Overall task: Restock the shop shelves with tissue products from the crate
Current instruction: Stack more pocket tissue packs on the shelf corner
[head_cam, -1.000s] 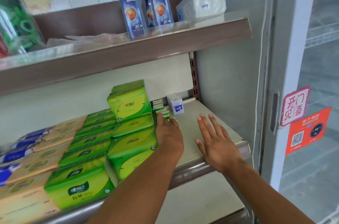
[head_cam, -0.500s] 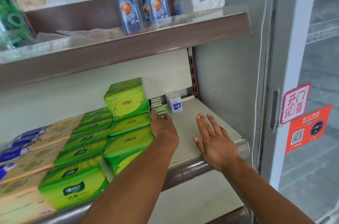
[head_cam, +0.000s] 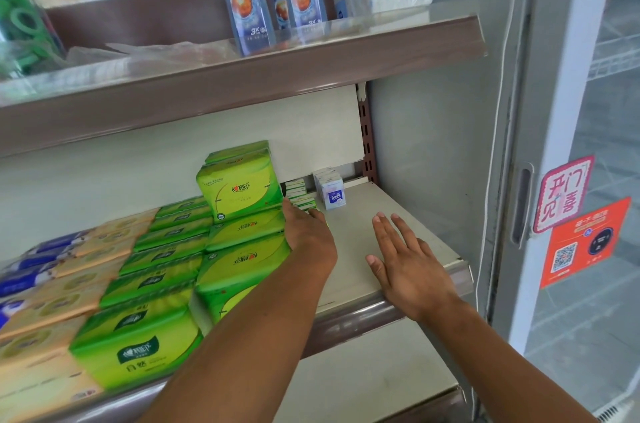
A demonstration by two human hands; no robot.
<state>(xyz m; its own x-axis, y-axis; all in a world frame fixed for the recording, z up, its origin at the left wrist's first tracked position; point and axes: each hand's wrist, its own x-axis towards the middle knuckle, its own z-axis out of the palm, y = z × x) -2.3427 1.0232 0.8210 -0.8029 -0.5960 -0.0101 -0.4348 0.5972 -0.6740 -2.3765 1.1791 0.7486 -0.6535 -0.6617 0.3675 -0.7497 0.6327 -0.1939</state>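
Shelf [head_cam: 363, 225]: I see a pale board with a brown lip, glass door [head_cam: 588, 145] at 3 o'clock.
Green packs [head_cam: 242, 187]: stacked at 9 o'clock, long axes running 10 to 4.
Left hand [head_cam: 308, 235]: fingers together, touching small packs [head_cam: 301, 197].
Right hand [head_cam: 412, 267]: flat, fingers spread.

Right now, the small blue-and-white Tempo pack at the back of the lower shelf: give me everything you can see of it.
The Tempo pack is a small upright pocket-tissue pack, white to pale blue with a dark blue logo band low on its front, in what looks like glossy film wrap. It stands at the back right of the lower shelf, with similar packs lined up behind it. Small green-and-white packs sit just to its left. Neither hand touches it.
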